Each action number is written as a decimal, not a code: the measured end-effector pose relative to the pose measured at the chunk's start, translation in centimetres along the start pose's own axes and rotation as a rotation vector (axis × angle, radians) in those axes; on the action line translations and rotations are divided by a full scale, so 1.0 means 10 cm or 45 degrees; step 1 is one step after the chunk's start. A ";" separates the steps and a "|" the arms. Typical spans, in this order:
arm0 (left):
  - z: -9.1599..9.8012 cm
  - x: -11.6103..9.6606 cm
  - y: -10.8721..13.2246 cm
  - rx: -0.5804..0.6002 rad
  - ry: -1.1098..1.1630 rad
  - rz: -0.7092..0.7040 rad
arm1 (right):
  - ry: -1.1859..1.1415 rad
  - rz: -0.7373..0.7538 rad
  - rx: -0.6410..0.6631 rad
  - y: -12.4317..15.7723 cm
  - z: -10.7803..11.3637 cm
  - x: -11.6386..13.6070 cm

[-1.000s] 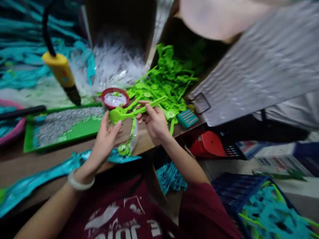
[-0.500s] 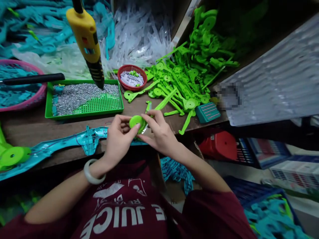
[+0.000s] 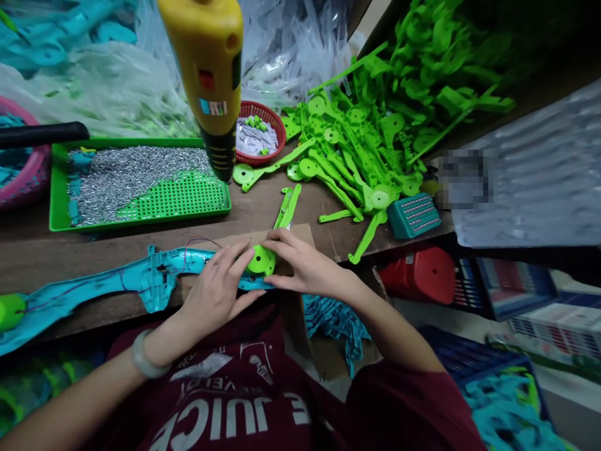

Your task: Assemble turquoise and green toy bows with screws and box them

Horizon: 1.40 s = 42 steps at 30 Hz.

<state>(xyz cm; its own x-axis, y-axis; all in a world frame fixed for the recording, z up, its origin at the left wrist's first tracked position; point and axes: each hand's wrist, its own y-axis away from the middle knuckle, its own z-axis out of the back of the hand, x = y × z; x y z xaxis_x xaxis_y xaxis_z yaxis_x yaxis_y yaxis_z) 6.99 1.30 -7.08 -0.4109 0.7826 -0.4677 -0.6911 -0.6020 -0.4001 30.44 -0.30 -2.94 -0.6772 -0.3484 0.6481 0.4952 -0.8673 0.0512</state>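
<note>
A long green plastic part (image 3: pixel 261 259) with a round disc end lies over the end of a teal plastic shell (image 3: pixel 113 282) on the wooden bench. My left hand (image 3: pixel 216 289) presses down on the teal shell beside the disc, fingers laid flat. My right hand (image 3: pixel 305 266) pinches the disc's right edge with its fingertips. The green part's arm (image 3: pixel 287 207) runs away from me toward the pile. Thin wires run along the teal shell.
A yellow electric screwdriver (image 3: pixel 212 69) hangs above the bench. A green tray (image 3: pixel 188 200) holds several small screws. A red basket (image 3: pixel 277 128), a pile of green parts (image 3: pixel 375 125), a teal block (image 3: pixel 413 215) and clear plastic pieces (image 3: pixel 291 44) surround it.
Both hands have brought the green part down from mid-air onto the end of the teal shell. The view has shifted lower and closer to the bench.
</note>
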 end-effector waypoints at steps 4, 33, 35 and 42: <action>-0.02 0.02 0.00 -0.030 -0.017 -0.039 | 0.034 0.033 0.061 -0.03 0.03 0.00; -0.03 0.12 -0.01 0.052 -0.162 -0.235 | -0.389 -0.520 -0.817 -0.03 -0.07 -0.38; -0.03 0.13 0.00 0.038 -0.174 -0.272 | -0.772 -0.836 -0.953 -0.16 -0.01 -0.52; -0.02 0.16 0.04 -0.032 -0.215 -0.404 | -1.406 -0.784 -0.676 -0.50 0.23 -0.61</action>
<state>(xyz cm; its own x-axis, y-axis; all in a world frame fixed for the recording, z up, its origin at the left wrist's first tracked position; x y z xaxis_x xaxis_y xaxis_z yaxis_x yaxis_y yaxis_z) 6.20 2.29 -8.16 -0.2723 0.9449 -0.1815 -0.7857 -0.3272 -0.5249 33.35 6.95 -5.34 0.1960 0.3841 0.9022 -0.1601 -0.8952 0.4159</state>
